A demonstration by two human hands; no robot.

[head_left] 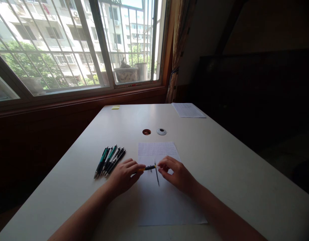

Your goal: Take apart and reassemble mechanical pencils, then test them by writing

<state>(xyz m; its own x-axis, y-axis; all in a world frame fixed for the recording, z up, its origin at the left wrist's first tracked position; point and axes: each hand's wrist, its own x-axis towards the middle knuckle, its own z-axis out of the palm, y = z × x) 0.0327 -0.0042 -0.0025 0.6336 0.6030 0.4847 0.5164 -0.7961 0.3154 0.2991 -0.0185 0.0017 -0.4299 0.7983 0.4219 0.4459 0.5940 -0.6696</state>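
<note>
My left hand point(128, 172) is closed around a black and yellow pen point(149, 168), which points to the right over a sheet of paper point(166, 207). At the pen's right end, the fingers of my right hand point(178, 174) are pinched on a thin whitish piece point(158, 166), too small to name for certain. A slim dark pen refill point(157, 177) shows between my hands, over the paper. Left of my left hand lies a bunch of pens point(110, 160) in black, green and white.
Beyond the sheet, the white table point(94, 207) has an open cable hole point(146, 132) and a round grommet cover point(161, 131). Written papers point(188, 110) lie at the far right corner, a yellow sticky note point(115, 107) at the far left. A barred window point(69, 50) stands behind.
</note>
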